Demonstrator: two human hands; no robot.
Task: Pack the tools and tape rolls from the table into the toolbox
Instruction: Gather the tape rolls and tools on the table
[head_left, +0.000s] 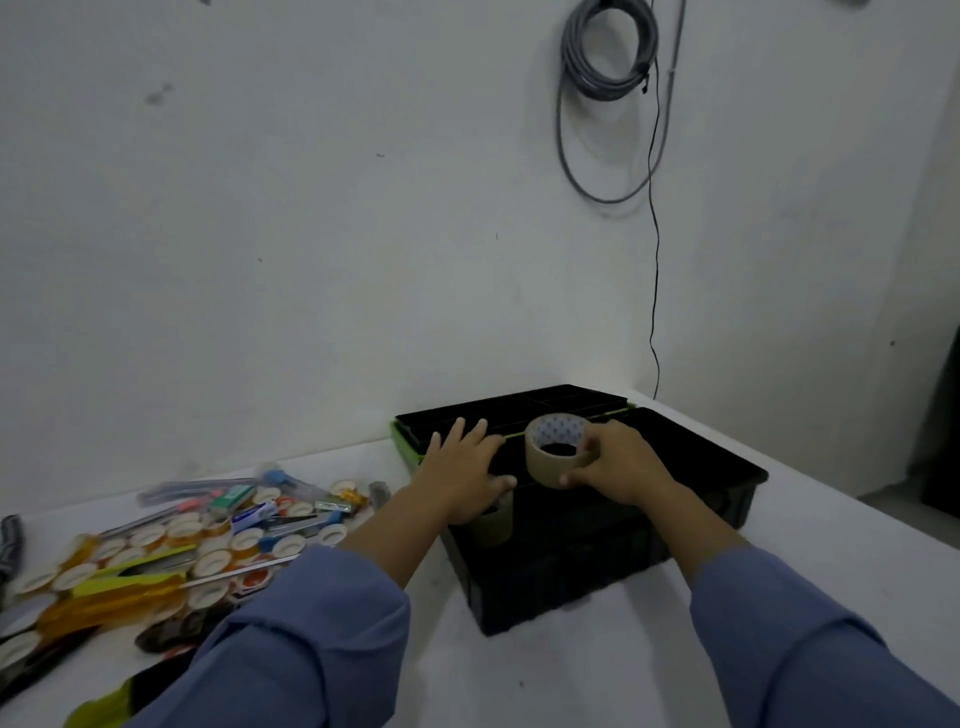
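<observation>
Holding beige tape roll over open black toolbox in curled right grip, apparently for lowering inside, with flat, empty left grip resting on its rim, probably as a steadying brace.

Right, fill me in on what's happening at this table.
A person in blue sleeves is packing. The right hand grips a wide beige tape roll above the open black plastic toolbox, while the left hand rests flat on the box's near-left edge, fingers straight. A heap of small tape rolls and yellow-handled tools lies unpacked on the white table, left of the box.
</observation>
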